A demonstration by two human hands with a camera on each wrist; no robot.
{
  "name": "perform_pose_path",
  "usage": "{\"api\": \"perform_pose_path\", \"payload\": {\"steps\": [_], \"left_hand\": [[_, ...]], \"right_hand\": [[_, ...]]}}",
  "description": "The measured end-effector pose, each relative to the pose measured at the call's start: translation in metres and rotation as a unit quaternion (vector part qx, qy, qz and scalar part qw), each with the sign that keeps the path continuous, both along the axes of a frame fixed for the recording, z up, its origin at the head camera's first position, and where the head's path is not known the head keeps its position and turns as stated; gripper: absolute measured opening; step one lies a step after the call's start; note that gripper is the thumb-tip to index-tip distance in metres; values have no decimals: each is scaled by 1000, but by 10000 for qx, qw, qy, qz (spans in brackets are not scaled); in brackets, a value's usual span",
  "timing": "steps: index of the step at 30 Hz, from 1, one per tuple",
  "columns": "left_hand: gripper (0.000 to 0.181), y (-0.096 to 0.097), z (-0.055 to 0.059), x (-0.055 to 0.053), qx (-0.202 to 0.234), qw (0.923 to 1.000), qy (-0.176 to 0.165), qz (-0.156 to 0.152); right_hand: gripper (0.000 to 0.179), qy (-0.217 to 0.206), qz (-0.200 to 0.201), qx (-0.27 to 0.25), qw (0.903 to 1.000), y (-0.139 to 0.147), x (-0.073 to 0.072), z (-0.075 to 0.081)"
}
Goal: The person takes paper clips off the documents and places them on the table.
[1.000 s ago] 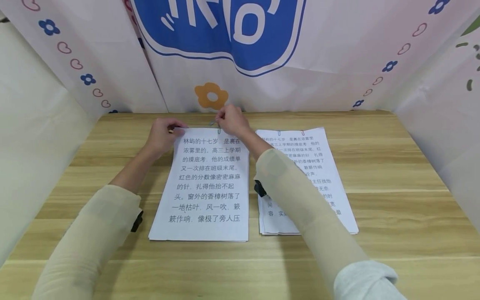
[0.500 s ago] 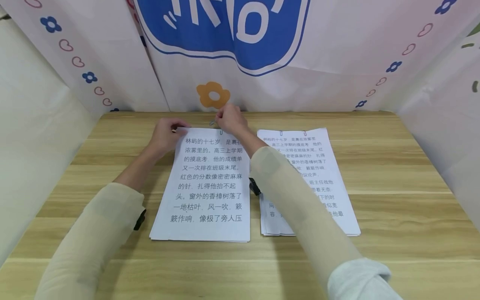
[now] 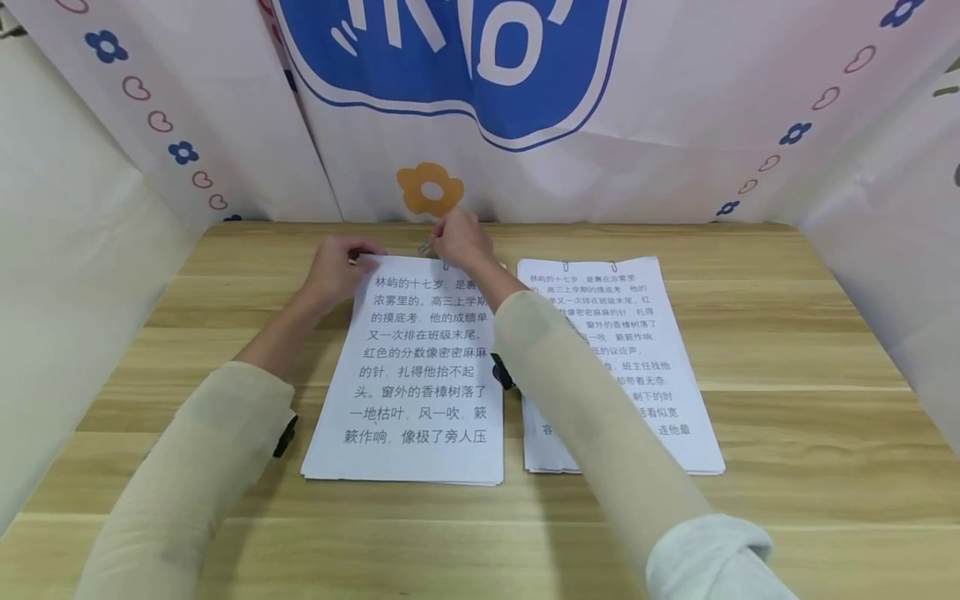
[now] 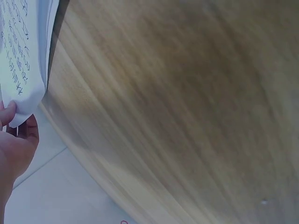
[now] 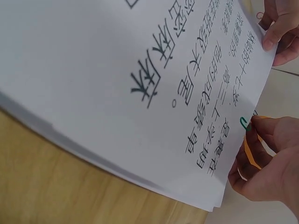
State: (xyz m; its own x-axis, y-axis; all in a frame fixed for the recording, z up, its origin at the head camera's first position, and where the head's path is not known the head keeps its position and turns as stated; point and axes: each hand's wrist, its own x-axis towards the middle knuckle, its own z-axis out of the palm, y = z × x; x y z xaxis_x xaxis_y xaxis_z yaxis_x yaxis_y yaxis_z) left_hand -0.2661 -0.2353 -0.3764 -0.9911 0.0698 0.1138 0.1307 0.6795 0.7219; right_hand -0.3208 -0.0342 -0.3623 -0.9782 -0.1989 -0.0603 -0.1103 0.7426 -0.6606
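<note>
A stack of printed paper (image 3: pixel 420 375) lies on the left, a green paper clip (image 5: pixel 244 123) on its top edge. My left hand (image 3: pixel 337 268) pinches the stack's top left corner, thumb on the printed face and fingers behind, as the left wrist view shows; that corner bends up past the table's far edge. At the top edge, just left of the green clip in the head view, my right hand (image 3: pixel 461 237) pinches a small greyish paper clip (image 3: pixel 424 247). My right fingertips hide part of this clip.
A second printed stack (image 3: pixel 675 392) lies to the right, with two paper clips on its top edge, partly under my right forearm. The wooden table (image 3: pixel 810 358) ends at a white printed backdrop (image 3: pixel 660 167) close behind my hands. Side sheets stand left and right.
My right forearm has swung slightly left, uncovering more text on the right stack. Both hands keep their places at the left stack's top edge; the head view has shifted a little.
</note>
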Motion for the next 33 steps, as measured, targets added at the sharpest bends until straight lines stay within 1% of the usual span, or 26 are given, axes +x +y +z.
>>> {"api": "perform_pose_path", "payload": {"steps": [12,17,26,30,33], "left_hand": [[22,-2,0,1,-37,9999,-143,56],[23,-3,0,0,-59,9998,-180,65],[23,-1,0,0,-85,9997,-193,86],[23,-1,0,1,-84,9997,-218,101],[23,-1,1,2,-85,9997,-207,94]], "right_hand": [[16,-92,102,69,9999,-2,-4,-3],[14,-28,207,64,9998,-2,-6,-5],[15,10,364,290,9989,-4,-7,-8],[16,8,327,415,9986,-6,-7,-8],[17,-29,226,547,9982,-7,-7,-9]]}}
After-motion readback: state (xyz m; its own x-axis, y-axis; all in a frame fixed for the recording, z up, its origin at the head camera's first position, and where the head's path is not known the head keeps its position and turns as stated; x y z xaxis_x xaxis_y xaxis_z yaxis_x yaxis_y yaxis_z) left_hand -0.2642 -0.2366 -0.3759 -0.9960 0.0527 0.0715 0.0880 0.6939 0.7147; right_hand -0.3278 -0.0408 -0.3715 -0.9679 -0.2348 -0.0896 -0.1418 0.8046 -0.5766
